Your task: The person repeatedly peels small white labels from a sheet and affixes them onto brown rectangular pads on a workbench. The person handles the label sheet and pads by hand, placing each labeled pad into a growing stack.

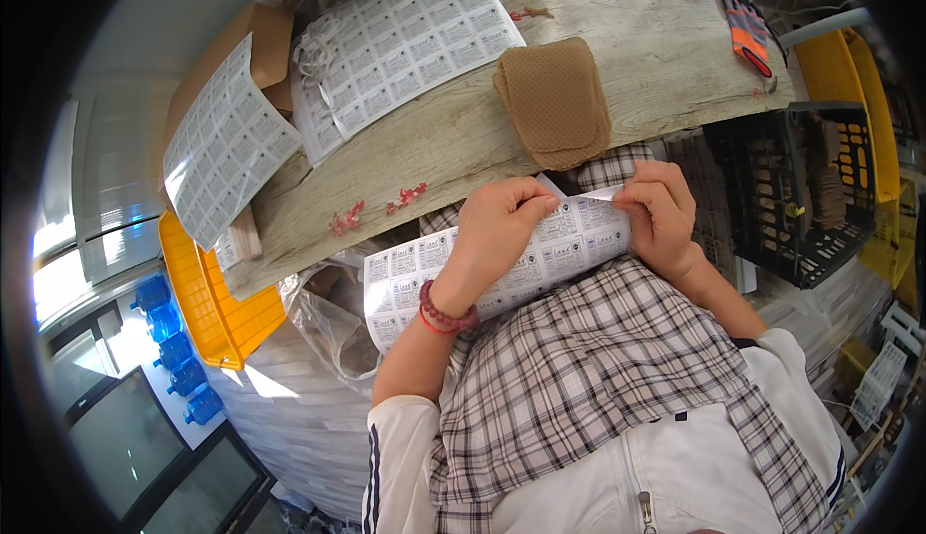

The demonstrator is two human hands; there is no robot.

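A sheet of printed white labels (569, 240) lies across my lap, over a checked apron (579, 370). My left hand (502, 230) rests over the sheet, its thumb and fingers closed on the far edge. My right hand (661, 208) pinches a narrow white paper strip (600, 193) at the sheet's far right corner. The strip stretches between the two hands. Just beyond them, a stack of brown textured pads (555, 100) with rounded corners sits at the table's near edge.
On the wooden table (434, 138) lie more label sheets (415, 42), one hanging over the left end, and an orange-grey glove (748, 32). A black crate (796, 191) stands right, a yellow crate (207, 293) left. A clear plastic bag (333, 327) hangs below the table.
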